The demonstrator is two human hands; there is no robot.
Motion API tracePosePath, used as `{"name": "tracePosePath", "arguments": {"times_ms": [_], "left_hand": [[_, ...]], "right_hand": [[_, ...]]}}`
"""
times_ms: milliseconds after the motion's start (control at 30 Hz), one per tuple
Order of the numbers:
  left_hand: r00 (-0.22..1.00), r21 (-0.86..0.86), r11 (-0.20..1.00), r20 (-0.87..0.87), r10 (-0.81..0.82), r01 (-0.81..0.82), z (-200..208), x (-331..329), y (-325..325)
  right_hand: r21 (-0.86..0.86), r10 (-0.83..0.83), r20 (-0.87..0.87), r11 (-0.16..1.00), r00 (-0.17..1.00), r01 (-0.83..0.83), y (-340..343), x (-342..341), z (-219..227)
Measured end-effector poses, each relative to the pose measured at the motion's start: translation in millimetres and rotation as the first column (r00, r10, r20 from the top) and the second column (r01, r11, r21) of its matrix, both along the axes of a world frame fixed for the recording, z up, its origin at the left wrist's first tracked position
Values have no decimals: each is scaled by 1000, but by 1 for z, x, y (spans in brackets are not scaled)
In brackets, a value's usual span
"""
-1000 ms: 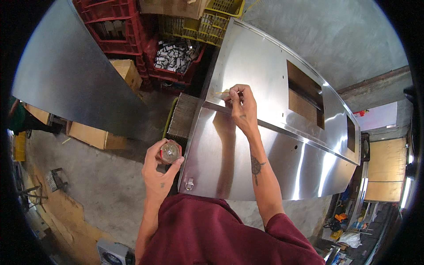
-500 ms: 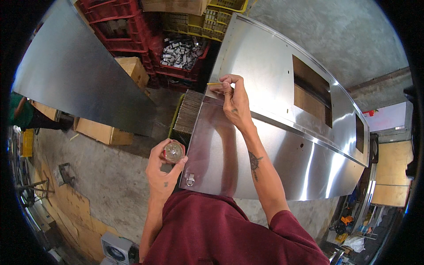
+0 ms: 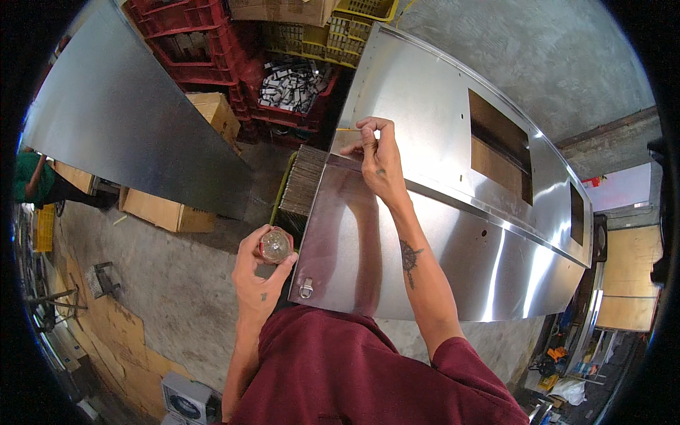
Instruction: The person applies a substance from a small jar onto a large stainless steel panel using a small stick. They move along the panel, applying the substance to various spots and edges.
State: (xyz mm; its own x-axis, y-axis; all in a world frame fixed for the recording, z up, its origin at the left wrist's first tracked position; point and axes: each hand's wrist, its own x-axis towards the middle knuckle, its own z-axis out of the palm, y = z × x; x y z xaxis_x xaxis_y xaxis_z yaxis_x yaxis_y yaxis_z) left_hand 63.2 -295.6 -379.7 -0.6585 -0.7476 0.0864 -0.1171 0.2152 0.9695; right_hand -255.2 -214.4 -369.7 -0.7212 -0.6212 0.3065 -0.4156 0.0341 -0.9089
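where the left hand (image 3: pixel 257 281) is placed: a clear round vessel (image 3: pixel 277 246) is held, thumb at the right side and fingers curved round the left; the hand is closed only to the vessel's width — the contents cannot be made out.

right hand (image 3: pixel 381 161): a thin yellow stick (image 3: pixel 347 129) is pinched between thumb and fingertips, while a lower finger is stretched out to the left.

position of stick: it is pointed leftward at the left end of the metal housing (image 3: pixel 418 85); whether the metal is touched cannot be told.

position of vessel: it is kept just left of the housing, near the lower left corner, where a small latch (image 3: pixel 306 287) is fitted.

housing, upper face: a large rectangular opening (image 3: pixel 499 145) is cut, with a smaller opening (image 3: pixel 576 212) farther right.

beyond the vessel: a stack of thin strips (image 3: pixel 301 178) is seen beside the housing's edge.

upper left: a broad grey sheet (image 3: pixel 134 113) is shown — red crates (image 3: pixel 188 46) are stacked behind it.

left rim: a person in green (image 3: pixel 32 183) is partly seen.
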Motion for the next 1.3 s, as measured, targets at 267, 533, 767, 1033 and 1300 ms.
{"name": "tracePosePath", "arguments": {"times_ms": [267,533,767,1033,1300], "left_hand": [[999,-22,999,37,-27,28,-2,1,-1],[1000,-6,1000,19,-15,15,-5,8,-4],[999,14,1000,38,-3,3,-5,13,-3],[1000,32,999,21,-6,5,-7,11,-1],[1000,66,998,-29,4,-2,-5,1,8]], "right_hand": [[-207,-97,154,970,983,128,-20,2,17],[-80,-72,-12,994,997,71,-36,2,7],[46,-65,0,997,998,65,-27,2,12],[153,-122,-70,979,990,132,19,-26,12],[160,-13,-202,986,979,46,24,-26,2]]}}
